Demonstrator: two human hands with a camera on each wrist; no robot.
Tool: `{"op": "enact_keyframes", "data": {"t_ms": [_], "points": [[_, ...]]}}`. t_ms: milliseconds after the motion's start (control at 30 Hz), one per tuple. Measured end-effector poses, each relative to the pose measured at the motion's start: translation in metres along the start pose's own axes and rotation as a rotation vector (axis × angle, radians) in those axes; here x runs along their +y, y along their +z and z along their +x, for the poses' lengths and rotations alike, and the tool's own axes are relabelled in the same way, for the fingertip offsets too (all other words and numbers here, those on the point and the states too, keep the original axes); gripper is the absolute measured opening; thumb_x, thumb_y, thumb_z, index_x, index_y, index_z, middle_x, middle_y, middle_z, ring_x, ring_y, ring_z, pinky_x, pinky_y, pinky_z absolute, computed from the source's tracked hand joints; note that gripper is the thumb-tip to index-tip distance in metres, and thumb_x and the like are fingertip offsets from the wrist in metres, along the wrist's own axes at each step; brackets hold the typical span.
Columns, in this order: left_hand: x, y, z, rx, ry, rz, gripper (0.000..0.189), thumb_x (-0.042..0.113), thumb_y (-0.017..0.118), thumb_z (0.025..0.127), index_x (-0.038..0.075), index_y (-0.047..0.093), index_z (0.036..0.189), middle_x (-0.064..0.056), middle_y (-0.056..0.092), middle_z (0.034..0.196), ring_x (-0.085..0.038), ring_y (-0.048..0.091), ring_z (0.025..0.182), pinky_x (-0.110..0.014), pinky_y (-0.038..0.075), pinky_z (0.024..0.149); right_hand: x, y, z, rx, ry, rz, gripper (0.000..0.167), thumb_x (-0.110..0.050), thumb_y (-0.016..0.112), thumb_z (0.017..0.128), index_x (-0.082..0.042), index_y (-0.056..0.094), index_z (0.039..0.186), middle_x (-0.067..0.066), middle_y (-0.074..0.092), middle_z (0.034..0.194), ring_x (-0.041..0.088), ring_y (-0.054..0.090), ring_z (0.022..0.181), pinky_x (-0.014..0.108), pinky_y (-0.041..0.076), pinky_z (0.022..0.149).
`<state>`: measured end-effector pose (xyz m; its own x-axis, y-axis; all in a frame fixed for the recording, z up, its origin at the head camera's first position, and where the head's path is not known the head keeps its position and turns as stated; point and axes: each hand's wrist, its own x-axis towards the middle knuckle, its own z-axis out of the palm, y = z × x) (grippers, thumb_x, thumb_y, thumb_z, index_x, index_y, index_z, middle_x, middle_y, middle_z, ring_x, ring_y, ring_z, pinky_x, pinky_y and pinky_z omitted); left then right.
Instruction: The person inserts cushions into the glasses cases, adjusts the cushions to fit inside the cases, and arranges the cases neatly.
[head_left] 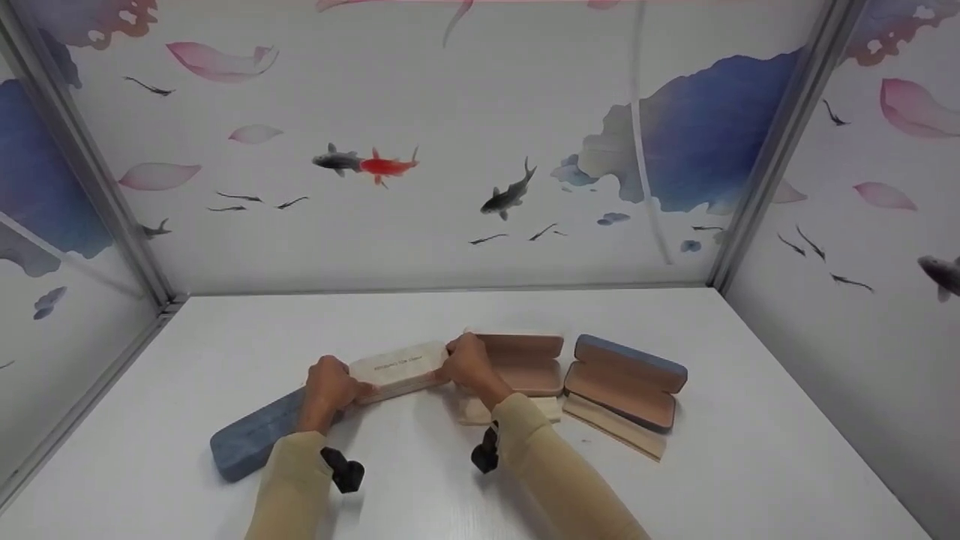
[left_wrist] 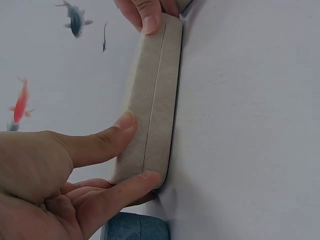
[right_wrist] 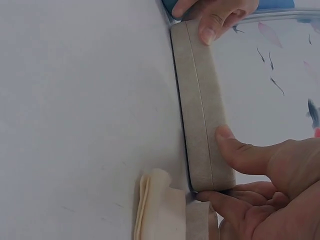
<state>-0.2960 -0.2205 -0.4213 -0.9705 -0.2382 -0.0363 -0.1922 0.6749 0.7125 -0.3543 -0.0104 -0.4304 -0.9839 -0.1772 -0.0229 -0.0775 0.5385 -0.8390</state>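
closed cream case (head_left: 397,371): matt, leather-like | folded cloth (right_wrist: 165,212): matt fabric | tabletop (head_left: 420,472): smooth, faintly glossy

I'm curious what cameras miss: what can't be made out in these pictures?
Inside the closed cream case: hidden by its lid, all views.
Lettering on it: too small, head view.
Closed blue case: partly behind the left hand, head view.
Folded cloth: cut off by the bottom edge, right wrist view.

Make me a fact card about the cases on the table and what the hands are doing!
Left hand: grips one end of the closed cream oblong case
Right hand: grips its other end
Also closed: blue oblong case
Open: cream case with pinkish-brown lining; blue case with brown lining
Cloths: two folded cream cloths, one before each open case
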Motion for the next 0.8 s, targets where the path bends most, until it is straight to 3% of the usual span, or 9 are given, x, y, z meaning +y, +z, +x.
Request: {"op": "enact_keyframes", "data": {"t_ms": [100,167,267,333,433,533,600,700,800], "points": [[-0.001,0.0,-0.001,-0.004,0.0,0.003,0.04,0.011,0.082,0.08,-0.015,0.062,0.104,-0.022,0.065,0.093,-0.024,0.057,0.075,-0.032,0.048,0.063,-0.005,0.003,-0.001,0.004,-0.003,-0.076,0.06,-0.008,0.086,0.078,0.016,0.057,0.125,0.028,0.059,0.128,0.034,0.06,0.119,0.044,0.052,0.101],[-0.001,-0.001,-0.001,-0.009,-0.003,0.001,0.046,0.011,0.081,0.081,-0.017,0.059,0.109,-0.028,0.065,0.103,-0.028,0.059,0.082,-0.038,0.053,0.072,-0.009,0.005,-0.002,0.006,-0.02,-0.142,0.048,-0.005,0.084,0.079,0.014,0.059,0.116,0.025,0.064,0.115,0.026,0.061,0.101,0.039,0.054,0.092],[-0.001,-0.002,-0.003,-0.02,0.0,-0.007,0.055,0.011,0.079,0.083,-0.021,0.054,0.119,-0.037,0.061,0.118,-0.034,0.062,0.093,-0.043,0.057,0.081,-0.015,0.007,-0.004,0.007,-0.035,-0.218,0.028,0.0,0.078,0.082,0.009,0.061,0.103,0.022,0.066,0.101,0.02,0.05,0.08,0.033,0.049,0.075],[0.001,-0.002,-0.004,-0.025,0.003,-0.011,0.055,0.01,0.077,0.084,-0.022,0.052,0.121,-0.039,0.059,0.12,-0.034,0.064,0.093,-0.04,0.059,0.077,-0.018,0.007,-0.005,0.016,-0.038,-0.23,0.023,0.003,0.076,0.082,0.008,0.061,0.099,0.021,0.066,0.098,0.019,0.046,0.077,0.032,0.045,0.071],[0.005,0.0,-0.007,-0.009,0.022,0.002,0.052,0.01,0.077,0.085,-0.023,0.053,0.117,-0.04,0.06,0.116,-0.033,0.063,0.087,-0.04,0.058,0.073,-0.021,0.005,-0.009,0.017,-0.044,-0.195,0.03,0.002,0.074,0.083,0.011,0.062,0.108,0.023,0.065,0.11,0.023,0.058,0.091,0.036,0.051,0.082],[0.012,-0.001,-0.013,0.028,0.045,0.014,0.051,0.011,0.074,0.087,-0.025,0.053,0.117,-0.042,0.06,0.117,-0.044,0.064,0.098,-0.048,0.056,0.087,-0.026,0.001,-0.015,0.001,-0.077,-0.155,0.048,-0.005,0.074,0.087,0.014,0.056,0.126,0.026,0.06,0.129,0.035,0.058,0.122,0.045,0.05,0.102],[0.018,-0.003,-0.016,0.045,0.059,0.01,0.052,0.013,0.07,0.09,-0.025,0.052,0.121,-0.042,0.057,0.124,-0.051,0.06,0.113,-0.055,0.051,0.098,-0.029,-0.003,-0.02,-0.016,-0.093,-0.14,0.052,-0.011,0.071,0.092,0.013,0.053,0.134,0.027,0.055,0.139,0.04,0.052,0.132,0.048,0.046,0.108],[0.029,-0.009,-0.02,0.05,0.075,0.009,0.052,0.018,0.061,0.098,-0.023,0.051,0.128,-0.04,0.054,0.133,-0.053,0.052,0.126,-0.059,0.046,0.104,-0.035,-0.012,-0.024,-0.025,-0.113,-0.13,0.05,-0.02,0.065,0.098,0.009,0.053,0.137,0.025,0.055,0.142,0.039,0.052,0.134,0.049,0.046,0.108],[0.039,-0.017,-0.022,0.049,0.072,0.017,0.051,0.026,0.051,0.104,-0.018,0.053,0.131,-0.035,0.058,0.132,-0.048,0.062,0.117,-0.056,0.05,0.099,-0.041,-0.023,-0.027,-0.024,-0.128,-0.12,0.049,-0.026,0.062,0.1,0.006,0.056,0.137,0.022,0.056,0.143,0.036,0.053,0.134,0.049,0.046,0.108]]}}
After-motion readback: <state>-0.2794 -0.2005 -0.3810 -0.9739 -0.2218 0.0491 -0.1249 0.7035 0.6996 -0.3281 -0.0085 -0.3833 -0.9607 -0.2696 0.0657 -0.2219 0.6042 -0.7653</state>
